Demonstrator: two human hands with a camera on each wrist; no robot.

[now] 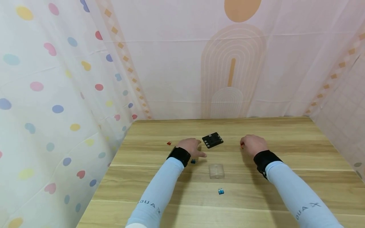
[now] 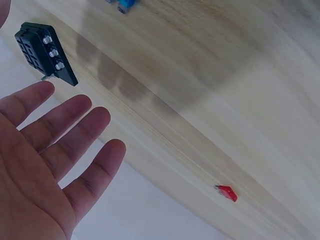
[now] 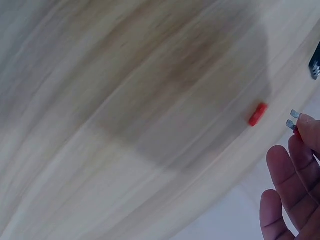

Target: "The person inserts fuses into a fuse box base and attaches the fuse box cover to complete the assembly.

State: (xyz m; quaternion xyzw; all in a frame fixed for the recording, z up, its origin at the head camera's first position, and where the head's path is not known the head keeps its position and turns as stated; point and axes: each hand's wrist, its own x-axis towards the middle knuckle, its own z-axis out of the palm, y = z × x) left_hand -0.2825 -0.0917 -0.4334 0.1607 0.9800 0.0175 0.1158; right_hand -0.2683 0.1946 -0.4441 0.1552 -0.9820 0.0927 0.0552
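My right hand (image 1: 254,144) pinches a red blade fuse (image 3: 291,124) between thumb and finger, its two metal prongs sticking out. On the table just beyond lies a second red blade fuse (image 3: 258,114). My left hand (image 1: 191,147) hovers with fingers spread and nothing in its grasp. Beside its fingertips is a black fuse box (image 1: 212,140) with metal terminals along its sides. Below the left hand lies a blue blade fuse (image 1: 193,161). Another red blade fuse (image 2: 228,193) rests farther left on the table.
A clear plastic cover (image 1: 216,171) lies between the forearms on the wooden table (image 1: 299,148). Nearer to me sits another blue blade fuse (image 1: 220,191). Patterned curtains (image 1: 176,79) hang behind the table and along its left side.
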